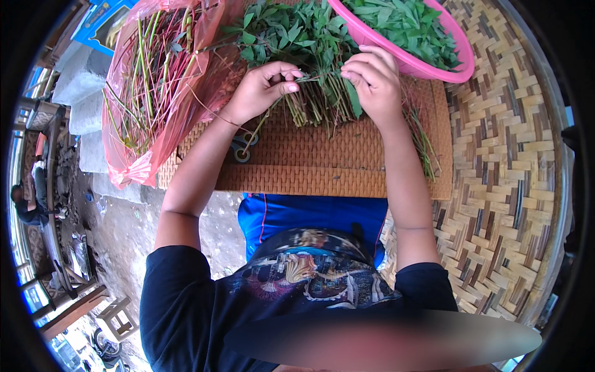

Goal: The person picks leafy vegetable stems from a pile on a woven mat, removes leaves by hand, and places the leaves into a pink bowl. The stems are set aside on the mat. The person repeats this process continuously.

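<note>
My left hand (pixel 265 88) pinches one end of a thin green stem (pixel 318 77) between thumb and fingertips. At its other end, the fingertips of my right hand (pixel 376 83) grip the stem, and a long green leaf (pixel 353 98) hangs beside them. Behind and below both hands lies a thick pile of leafy cut stems (pixel 307 104), their bare ends towards me. A pink plastic basket (pixel 458 76) full of loose green leaves (pixel 413 28) stands beyond my right hand. Left of my left hand, a translucent red plastic bag (pixel 128 174) holds many bare stems (pixel 148 69).
The pile rests on a woven rattan surface (pixel 302 176). Scissors (pixel 242 151) lie there, partly behind my left forearm. Loose stalks (pixel 420 144) lie right of my right forearm, near a woven bamboo panel (pixel 502 186). A person (pixel 30 204) is at the far left, above a plastic stool (pixel 117 321).
</note>
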A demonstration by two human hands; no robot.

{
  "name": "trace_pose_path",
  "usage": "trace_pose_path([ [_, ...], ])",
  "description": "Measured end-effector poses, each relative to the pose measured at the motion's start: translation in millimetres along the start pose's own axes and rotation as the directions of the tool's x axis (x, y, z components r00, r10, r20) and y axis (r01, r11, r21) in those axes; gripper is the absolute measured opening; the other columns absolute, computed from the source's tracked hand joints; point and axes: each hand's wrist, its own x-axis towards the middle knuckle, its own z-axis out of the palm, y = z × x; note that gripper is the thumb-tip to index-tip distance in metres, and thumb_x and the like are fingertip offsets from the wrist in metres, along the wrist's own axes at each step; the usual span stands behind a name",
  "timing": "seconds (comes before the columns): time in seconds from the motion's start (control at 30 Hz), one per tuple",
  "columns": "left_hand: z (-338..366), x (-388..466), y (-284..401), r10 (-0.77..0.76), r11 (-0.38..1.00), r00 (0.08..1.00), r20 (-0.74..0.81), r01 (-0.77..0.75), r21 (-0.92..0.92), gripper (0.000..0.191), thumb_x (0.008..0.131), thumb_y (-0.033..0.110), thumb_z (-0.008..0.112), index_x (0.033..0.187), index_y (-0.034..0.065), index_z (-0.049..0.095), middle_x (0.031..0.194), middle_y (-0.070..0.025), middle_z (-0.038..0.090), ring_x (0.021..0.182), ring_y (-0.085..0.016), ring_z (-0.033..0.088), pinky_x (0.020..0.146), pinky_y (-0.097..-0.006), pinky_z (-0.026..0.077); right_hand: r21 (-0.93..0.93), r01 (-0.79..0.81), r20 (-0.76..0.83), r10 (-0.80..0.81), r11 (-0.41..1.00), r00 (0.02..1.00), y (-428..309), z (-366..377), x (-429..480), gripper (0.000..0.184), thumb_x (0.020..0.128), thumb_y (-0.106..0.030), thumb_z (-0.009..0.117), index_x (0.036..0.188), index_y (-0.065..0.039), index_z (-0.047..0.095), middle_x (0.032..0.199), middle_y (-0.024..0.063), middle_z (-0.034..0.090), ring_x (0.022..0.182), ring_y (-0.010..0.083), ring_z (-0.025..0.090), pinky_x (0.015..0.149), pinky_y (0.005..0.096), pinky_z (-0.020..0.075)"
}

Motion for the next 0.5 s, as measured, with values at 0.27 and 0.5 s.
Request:
trace_pose_path([
  [0.27, 13, 0, -7, 0.033, 0.994, 0.995, -0.095, -0.042, -0.098, 0.025, 0.107, 0.012, 0.083, 0.130, 0.0039, 0.076, 0.102, 0.0065, 0.069, 0.086, -0.002, 0.055, 0.080, -0.0218, 0.051, 0.198, -0.107, -0.056, 0.121, 0.974, 0.991, -6, -9, 1, 0.020, 0.090, -0.004, 0.091, 0.110, -0.004, 0.087, 0.098, 0.0084, 0.083, 0.089, 0.0254, 0.074, 0.080, 0.0374, 0.0597],
  [0.5, 15, -1, 0, -0.009, 0.999, 0.996, -0.088, 0.005, -0.042, 0.025, 0.111, 0.015, 0.079, 0.131, 0.0015, 0.073, 0.105, 0.0070, 0.066, 0.092, -0.001, 0.055, 0.085, -0.0205, 0.050, 0.168, -0.311, -0.194, 0.341, 0.935, 0.920, 26, -58, 50, 0.021, 0.108, -0.014, 0.078, 0.126, -0.004, 0.085, 0.111, 0.0113, 0.084, 0.102, 0.0228, 0.077, 0.093, 0.0351, 0.0602],
])
